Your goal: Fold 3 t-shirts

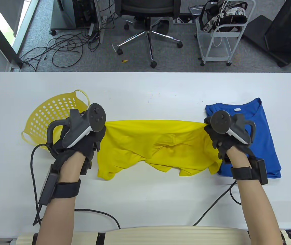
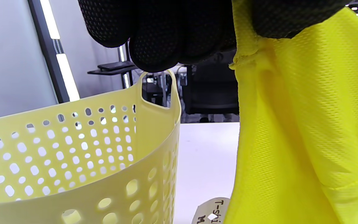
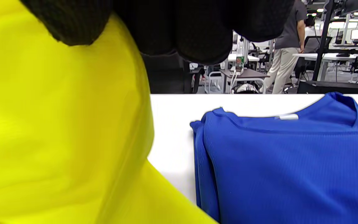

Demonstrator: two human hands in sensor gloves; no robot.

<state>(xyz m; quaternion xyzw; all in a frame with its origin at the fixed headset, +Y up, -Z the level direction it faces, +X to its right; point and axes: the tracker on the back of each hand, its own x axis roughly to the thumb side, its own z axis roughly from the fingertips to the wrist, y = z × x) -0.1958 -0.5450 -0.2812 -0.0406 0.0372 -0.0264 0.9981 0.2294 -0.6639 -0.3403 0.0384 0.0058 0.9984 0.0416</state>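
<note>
Yellow t-shirt (image 1: 155, 143): stretched between both fists.
Left hand (image 1: 84, 137), right hand (image 1: 224, 137): fingers pinched its corners.
Risk: hem might snag basket (image 1: 51, 114) beside left fingers.

Basket (image 1: 51, 114) at table's (image 1: 145, 86) left, folded shirt (image 1: 262, 132) right, held shirt (image 1: 155, 145) between them

My black-gloved right hand (image 3: 179, 28) grips the bright yellow mesh t-shirt (image 3: 57, 133); beside it, I see the folded blue t-shirt (image 3: 284, 165) lying on the white table (image 3: 172, 124).

Table view looks straight down; both wrist views sit low, close, facing outward across the table (image 1: 145, 86)
</note>
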